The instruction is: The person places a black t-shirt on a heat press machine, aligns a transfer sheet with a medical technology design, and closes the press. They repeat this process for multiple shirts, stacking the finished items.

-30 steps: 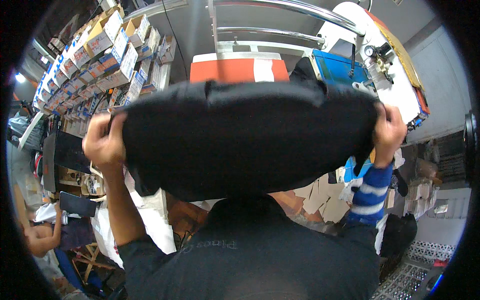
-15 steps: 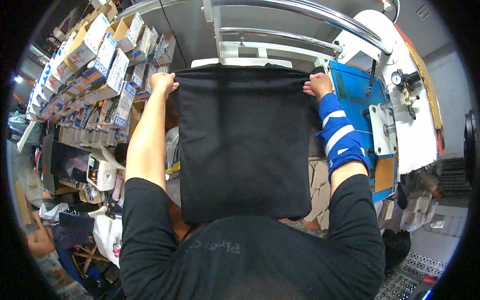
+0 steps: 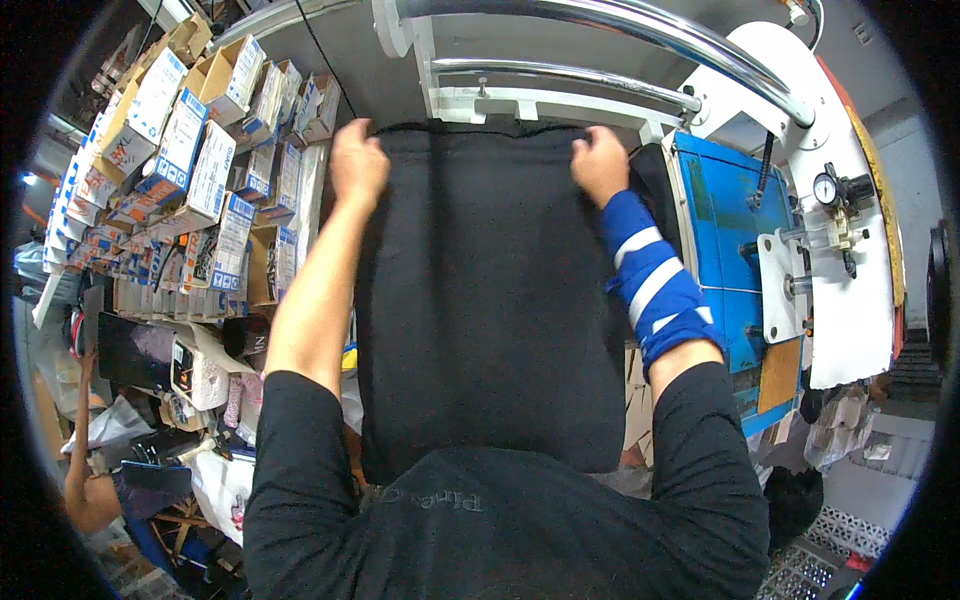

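A black cloth panel (image 3: 490, 300) lies flat and spread out in front of me, reaching from my chest up to a white machine frame (image 3: 530, 100). My left hand (image 3: 358, 160) presses on its far left corner, fingers closed on the edge. My right hand (image 3: 600, 162) holds the far right corner; that forearm wears a blue sleeve with white stripes (image 3: 655, 285). Both arms are stretched forward along the cloth's two sides.
Chrome rails (image 3: 600, 30) curve over the white frame. A blue machine body (image 3: 735, 250) with a gauge (image 3: 828, 188) stands to the right. Shelves of several cardboard boxes (image 3: 190, 170) fill the left. Another person's arm (image 3: 85, 490) shows at lower left.
The cloth was held up bunched between both hands, then lowered and stretched flat. Both hands have moved forward to its far corners near the white frame.
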{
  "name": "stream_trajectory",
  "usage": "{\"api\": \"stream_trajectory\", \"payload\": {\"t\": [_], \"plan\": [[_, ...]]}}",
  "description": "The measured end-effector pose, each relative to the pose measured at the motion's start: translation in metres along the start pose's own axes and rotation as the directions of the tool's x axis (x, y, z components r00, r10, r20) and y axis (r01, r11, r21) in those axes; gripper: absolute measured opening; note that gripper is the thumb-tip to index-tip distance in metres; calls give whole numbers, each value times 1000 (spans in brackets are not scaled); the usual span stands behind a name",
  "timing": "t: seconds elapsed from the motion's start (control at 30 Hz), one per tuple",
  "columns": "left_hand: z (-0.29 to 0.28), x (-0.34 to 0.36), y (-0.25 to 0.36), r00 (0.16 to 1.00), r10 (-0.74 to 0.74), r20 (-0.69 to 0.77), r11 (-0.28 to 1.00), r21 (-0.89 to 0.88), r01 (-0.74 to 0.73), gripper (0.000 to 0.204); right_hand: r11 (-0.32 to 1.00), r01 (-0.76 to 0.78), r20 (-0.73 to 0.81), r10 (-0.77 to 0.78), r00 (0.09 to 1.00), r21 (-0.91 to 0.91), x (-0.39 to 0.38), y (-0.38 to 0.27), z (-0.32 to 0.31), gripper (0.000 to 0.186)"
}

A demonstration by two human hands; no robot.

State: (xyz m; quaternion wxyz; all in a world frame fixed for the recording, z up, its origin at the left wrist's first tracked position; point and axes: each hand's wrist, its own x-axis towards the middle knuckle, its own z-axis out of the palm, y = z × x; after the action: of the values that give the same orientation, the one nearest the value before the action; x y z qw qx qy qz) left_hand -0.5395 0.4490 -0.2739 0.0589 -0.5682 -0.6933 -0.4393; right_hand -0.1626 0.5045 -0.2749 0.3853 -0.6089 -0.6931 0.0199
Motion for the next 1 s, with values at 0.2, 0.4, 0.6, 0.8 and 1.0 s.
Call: {"api": "stream_trajectory", "payload": {"t": [0.2, 0.4, 0.6, 0.8, 1.0], "plan": [[26, -62, 85, 828, 394, 399, 901, 9, -433, 42, 917, 330, 354, -239, 904, -223, -65, -89, 35, 58], [-15, -39, 26, 904, -89, 419, 904, 415, -103, 56, 891, 73, 369, 110, 923, -448, -34, -41, -7, 70], [-85, -111, 36, 820, 243, 518, 865, 268, -425, 64, 906, 224, 442, -47, 896, -359, -94, -43, -62, 76], [-172, -228, 39, 817, -36, 576, 996, 85, -15, 69, 976, -198, 364, 216, 906, -86, -208, 20, -126, 65], [-241, -323, -17, 438, -535, 722, 430, -214, 877, 62, 548, -807, 600, 577, 554, 218, -337, 12, -219, 52]]}}
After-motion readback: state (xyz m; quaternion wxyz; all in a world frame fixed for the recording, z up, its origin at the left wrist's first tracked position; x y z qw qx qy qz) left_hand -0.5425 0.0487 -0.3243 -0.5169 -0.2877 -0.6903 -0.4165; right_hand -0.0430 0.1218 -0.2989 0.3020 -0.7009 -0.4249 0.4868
